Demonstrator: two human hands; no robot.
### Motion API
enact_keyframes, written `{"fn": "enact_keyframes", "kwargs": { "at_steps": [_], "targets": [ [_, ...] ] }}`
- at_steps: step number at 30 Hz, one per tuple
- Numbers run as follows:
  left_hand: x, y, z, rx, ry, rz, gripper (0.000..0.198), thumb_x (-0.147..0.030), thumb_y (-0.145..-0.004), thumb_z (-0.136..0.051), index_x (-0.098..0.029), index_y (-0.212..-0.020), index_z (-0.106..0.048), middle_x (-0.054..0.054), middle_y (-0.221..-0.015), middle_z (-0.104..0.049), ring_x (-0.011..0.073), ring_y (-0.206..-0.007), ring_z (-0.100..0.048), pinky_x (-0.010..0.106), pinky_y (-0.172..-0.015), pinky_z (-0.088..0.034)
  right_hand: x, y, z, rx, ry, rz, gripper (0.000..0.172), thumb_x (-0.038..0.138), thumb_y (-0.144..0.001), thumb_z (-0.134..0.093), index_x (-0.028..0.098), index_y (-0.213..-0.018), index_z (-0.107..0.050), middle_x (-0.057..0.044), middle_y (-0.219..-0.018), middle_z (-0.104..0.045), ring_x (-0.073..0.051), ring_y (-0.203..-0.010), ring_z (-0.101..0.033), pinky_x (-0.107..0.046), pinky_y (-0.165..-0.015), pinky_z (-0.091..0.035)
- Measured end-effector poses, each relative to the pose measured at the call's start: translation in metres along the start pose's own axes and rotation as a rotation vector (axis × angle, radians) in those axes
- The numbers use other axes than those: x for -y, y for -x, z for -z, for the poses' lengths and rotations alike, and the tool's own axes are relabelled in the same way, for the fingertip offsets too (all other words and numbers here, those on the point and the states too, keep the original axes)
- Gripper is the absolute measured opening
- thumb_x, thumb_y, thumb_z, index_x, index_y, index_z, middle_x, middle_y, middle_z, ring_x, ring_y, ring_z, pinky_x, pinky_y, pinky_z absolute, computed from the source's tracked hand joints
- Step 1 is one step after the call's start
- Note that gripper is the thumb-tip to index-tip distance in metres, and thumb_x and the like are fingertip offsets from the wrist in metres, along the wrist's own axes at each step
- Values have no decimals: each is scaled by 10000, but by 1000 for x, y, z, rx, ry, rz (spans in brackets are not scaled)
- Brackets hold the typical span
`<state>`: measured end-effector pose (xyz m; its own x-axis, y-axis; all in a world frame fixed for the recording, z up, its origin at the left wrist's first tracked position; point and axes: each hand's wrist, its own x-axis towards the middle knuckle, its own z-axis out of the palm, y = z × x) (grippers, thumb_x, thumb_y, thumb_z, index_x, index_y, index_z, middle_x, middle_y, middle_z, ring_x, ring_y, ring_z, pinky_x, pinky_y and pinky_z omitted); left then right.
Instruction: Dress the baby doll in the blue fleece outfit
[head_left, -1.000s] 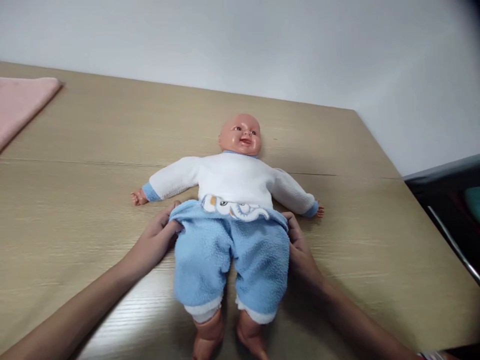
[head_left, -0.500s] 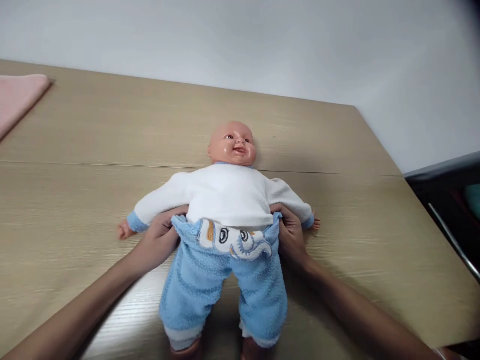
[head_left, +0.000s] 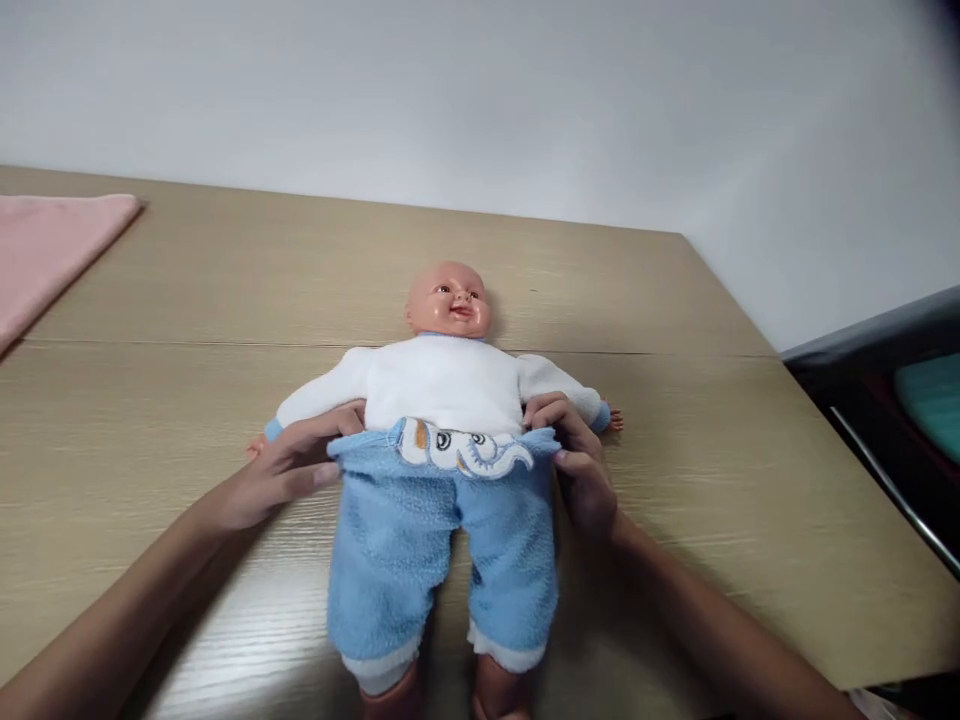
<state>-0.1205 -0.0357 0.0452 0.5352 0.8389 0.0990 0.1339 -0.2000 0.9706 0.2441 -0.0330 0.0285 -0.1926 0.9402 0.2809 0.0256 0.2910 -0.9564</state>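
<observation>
A bald baby doll (head_left: 448, 300) lies on its back, head away from me, arms spread. It wears a white top (head_left: 442, 380) with blue cuffs and fuzzy blue trousers (head_left: 390, 560) with white hems. An embroidered face patch decorates the front of the waistband. My left hand (head_left: 289, 470) grips the waistband's left corner, with the thumb in front and fingertips hidden partly behind the cloth. On the opposite corner, my right hand (head_left: 577, 465) pinches the band between thumb and fingers. The waistband is stretched wide across the doll's belly, below the top's hem.
The doll rests on a light wooden table (head_left: 697, 480) with a seam running across it. A folded pink cloth (head_left: 60, 255) lies at the far left. Beyond the table is a pale wall (head_left: 375, 100). A dark object with a metal bar (head_left: 892, 510) stands past the right edge.
Both hands have shifted their hold, and the waistband is drawn out wider and flatter, its patch less crumpled. My left thumb has come into view. The camera view has shifted slightly.
</observation>
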Motion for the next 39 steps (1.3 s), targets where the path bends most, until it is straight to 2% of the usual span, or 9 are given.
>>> {"fn": "enact_keyframes", "kwargs": {
  "at_steps": [3, 6, 9, 13, 20, 24, 29, 34, 39],
  "targets": [
    [-23, -6, 2, 86, -56, -42, 244, -465, -1100, -681, -263, -963, -694, 43, -963, -641, 242, -924, -625, 353, -853, -521, 16, -2, 5, 231, 118, 63, 91, 367, -992, -672, 284, -1029, -673, -68, -1057, -637, -303, -1014, -575, -475, -948, -461],
    [-36, -8, -1, 73, -179, -59, 122, -343, -1121, -666, -277, -1025, -701, 63, -1159, -649, 242, -1119, -633, 337, -974, -521, 27, -7, 3, 356, -48, -81, 222, 439, -1040, -742, 301, -1054, -568, -27, -995, -591, -234, -871, -543, -385, -782, -464],
    [-31, -8, -6, -27, -148, -44, 157, -388, -1160, -588, -276, -1089, -672, 83, -1351, -639, 257, -1267, -623, 340, -1023, -522, 29, -18, -6, 288, -235, -173, 352, 511, -1020, -795, 321, -1070, -503, 19, -932, -559, -182, -748, -482, -321, -676, -424],
    [-10, -12, -11, -185, -100, 136, 279, -527, -1172, -544, -264, -1128, -627, 11, -998, -629, 193, -894, -598, 294, -790, -483, 15, -38, -16, 95, -179, -175, 358, 480, -1002, -825, 334, -1170, -545, 15, -1045, -637, -187, -921, -608, -328, -844, -514],
    [12, -28, -19, -247, 74, 205, 498, -669, -1108, -610, -203, -934, -633, -26, -836, -501, 149, -744, -447, 265, -695, -399, -19, -49, -12, -53, 61, -133, 146, 357, -1040, -695, 279, -1146, -631, -31, -1139, -684, -222, -1119, -684, -404, -1057, -539],
    [22, -25, -28, -504, 113, 68, 397, -604, -1087, -703, -216, -1010, -670, -8, -860, -631, 155, -764, -553, 266, -702, -442, -4, -41, -9, -16, 204, -104, 177, 256, -1021, -600, 269, -1185, -664, -49, -1159, -682, -243, -1079, -640, -446, -1025, -511],
    [33, -19, -41, -736, 77, -97, 301, -532, -1086, -740, -242, -1114, -662, -18, -825, -658, 154, -707, -579, 261, -643, -458, 41, -57, -29, 60, 465, 222, 239, 173, -1044, -578, 244, -1256, -665, -97, -1284, -705, -277, -1261, -638, -479, -1136, -466],
    [44, -15, -47, -833, -91, -295, 159, -389, -1112, -719, -249, -1173, -675, 19, -995, -688, 161, -821, -640, 277, -729, -511, 64, -122, -85, 429, 577, 409, 113, 197, -1110, -593, 173, -1113, -703, -87, -1140, -795, -249, -1132, -711, -405, -1078, -499],
    [49, -15, -48, -844, -175, -415, 92, -313, -1137, -665, -258, -1209, -647, 23, -1020, -709, 169, -836, -668, 329, -829, -560, 50, -190, -156, 1025, 894, 421, 359, 102, -1051, -663, 152, -1406, -669, -127, -1431, -760, -279, -1321, -675, -406, -1085, -492]
  ]
}}
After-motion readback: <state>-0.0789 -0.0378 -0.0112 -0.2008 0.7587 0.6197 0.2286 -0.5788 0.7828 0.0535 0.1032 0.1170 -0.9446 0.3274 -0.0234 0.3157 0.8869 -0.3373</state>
